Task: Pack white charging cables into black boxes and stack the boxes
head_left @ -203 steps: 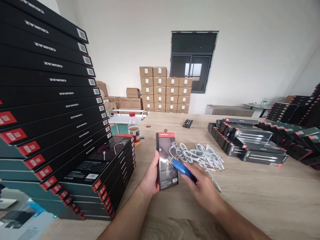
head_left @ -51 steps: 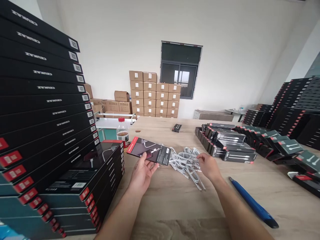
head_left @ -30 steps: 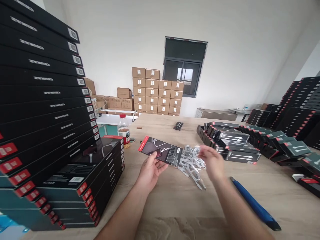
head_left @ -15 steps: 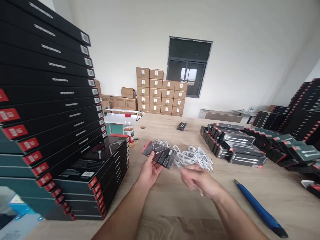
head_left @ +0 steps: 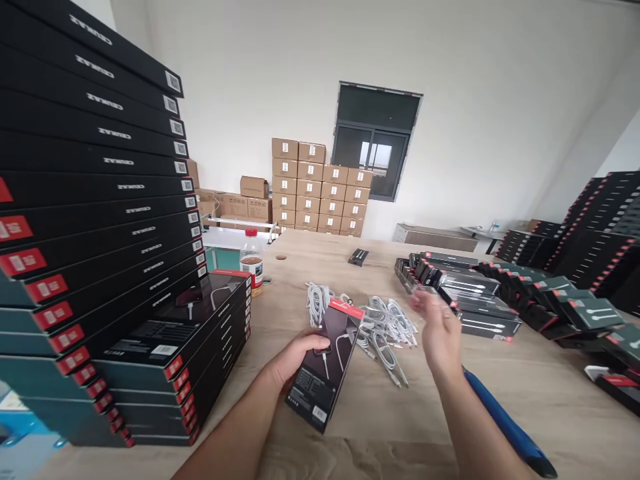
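Here, black box (head_left: 323,378) in the clasp of the left grip (head_left: 295,355), thumb over its long edge.

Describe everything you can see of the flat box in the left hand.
The flat box is long and dark and looks like printed card. A red band crosses its far end; below are pictures of a phone and white cables, then small print and a white label at the near end. It is tilted, far end to the right, with a narrow side showing. The left hand grips its left edge, thumb on the printed face. Its back is hidden.
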Action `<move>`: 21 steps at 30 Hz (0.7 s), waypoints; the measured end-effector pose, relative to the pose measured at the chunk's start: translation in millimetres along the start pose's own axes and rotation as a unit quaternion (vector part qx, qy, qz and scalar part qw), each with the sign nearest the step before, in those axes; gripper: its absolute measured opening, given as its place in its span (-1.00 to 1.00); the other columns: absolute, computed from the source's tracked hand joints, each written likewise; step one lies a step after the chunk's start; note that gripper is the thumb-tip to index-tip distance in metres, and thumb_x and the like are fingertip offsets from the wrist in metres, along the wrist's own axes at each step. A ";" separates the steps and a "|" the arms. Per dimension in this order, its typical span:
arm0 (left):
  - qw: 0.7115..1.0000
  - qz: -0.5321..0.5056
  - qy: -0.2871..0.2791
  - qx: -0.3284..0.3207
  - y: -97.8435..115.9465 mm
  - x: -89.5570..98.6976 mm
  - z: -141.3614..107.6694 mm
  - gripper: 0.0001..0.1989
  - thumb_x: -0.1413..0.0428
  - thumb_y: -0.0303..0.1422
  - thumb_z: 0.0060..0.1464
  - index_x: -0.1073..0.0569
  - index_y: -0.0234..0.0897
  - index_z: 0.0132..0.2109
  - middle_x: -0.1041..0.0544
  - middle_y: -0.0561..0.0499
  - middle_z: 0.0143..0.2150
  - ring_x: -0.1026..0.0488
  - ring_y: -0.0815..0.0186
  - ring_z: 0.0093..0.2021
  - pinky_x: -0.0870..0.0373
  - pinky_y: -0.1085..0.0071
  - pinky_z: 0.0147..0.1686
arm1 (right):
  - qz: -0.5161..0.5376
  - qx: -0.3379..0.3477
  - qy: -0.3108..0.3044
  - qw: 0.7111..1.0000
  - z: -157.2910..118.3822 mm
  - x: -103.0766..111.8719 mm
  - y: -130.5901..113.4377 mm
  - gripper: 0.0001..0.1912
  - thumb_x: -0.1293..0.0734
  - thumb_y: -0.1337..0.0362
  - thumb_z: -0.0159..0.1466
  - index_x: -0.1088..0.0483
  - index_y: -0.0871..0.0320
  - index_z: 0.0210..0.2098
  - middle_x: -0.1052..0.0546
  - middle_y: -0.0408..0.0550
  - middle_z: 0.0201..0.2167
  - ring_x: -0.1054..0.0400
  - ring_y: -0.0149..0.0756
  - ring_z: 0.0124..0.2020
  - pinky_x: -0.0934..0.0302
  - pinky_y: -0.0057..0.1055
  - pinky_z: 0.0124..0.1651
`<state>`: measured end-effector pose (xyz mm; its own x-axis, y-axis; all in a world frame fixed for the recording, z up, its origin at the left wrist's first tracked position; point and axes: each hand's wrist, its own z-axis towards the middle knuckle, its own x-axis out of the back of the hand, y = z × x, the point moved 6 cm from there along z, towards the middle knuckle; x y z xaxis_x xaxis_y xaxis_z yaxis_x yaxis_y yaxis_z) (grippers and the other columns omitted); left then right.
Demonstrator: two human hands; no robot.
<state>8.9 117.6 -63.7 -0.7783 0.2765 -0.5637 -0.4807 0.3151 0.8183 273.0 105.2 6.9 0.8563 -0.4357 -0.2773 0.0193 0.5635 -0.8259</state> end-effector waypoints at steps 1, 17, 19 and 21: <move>1.000 0.004 -0.004 0.010 -2.7 -1.3 -2.1 -0.77 -0.21 -0.48 -0.22 -0.61 -0.41 -0.30 -0.63 -0.14 -0.47 -0.56 0.15 -0.54 -0.45 0.37 -0.49 | -0.064 0.040 -0.047 0.996 -6.4 -9.0 -4.9 -0.60 -0.31 -0.08 0.29 -0.53 0.13 -0.21 -0.58 0.04 -0.17 -0.45 -0.12 -0.09 -0.25 -0.12 0.09; 0.982 0.071 0.081 0.155 -11.1 -23.8 -42.9 -0.85 -0.14 -0.38 -0.03 -0.54 -0.39 -0.40 -0.55 -0.09 -0.64 -0.49 0.16 -0.67 -0.45 0.34 -0.64 | -0.143 0.029 0.239 0.960 -13.9 206.5 -68.8 -0.49 -0.17 -0.21 0.26 0.00 0.02 -0.55 -0.07 -0.38 -0.69 -0.04 -0.47 -0.67 -0.41 -0.29 -0.30; 0.972 0.115 0.122 0.166 -14.8 -21.1 -39.4 -0.77 -0.12 -0.31 0.03 -0.52 -0.44 -0.40 -0.53 -0.08 -0.67 -0.43 0.20 -0.74 -0.36 0.37 -0.73 | -0.170 0.040 0.311 0.934 -48.2 266.5 -92.3 -0.46 -0.19 -0.22 0.23 0.06 0.03 -0.56 -0.05 -0.39 -0.71 -0.03 -0.48 -0.68 -0.41 -0.32 -0.31; 0.971 0.091 0.187 0.119 -10.9 -15.5 -33.0 -0.81 -0.09 -0.40 0.09 -0.52 -0.49 -0.32 -0.50 0.03 -0.68 -0.42 0.27 -0.73 -0.35 0.44 -0.70 | -0.199 0.030 0.354 0.913 -91.4 306.5 -105.2 -0.45 -0.24 -0.22 0.20 0.03 0.02 -0.57 -0.06 -0.39 -0.74 -0.03 -0.47 -0.70 -0.37 -0.35 -0.41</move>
<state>12.9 79.9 -60.2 -0.9551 0.0119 -0.2960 -0.2498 0.5044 0.8265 486.3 -151.7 -36.2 0.2272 -0.9471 -0.2266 0.3020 0.2898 -0.9082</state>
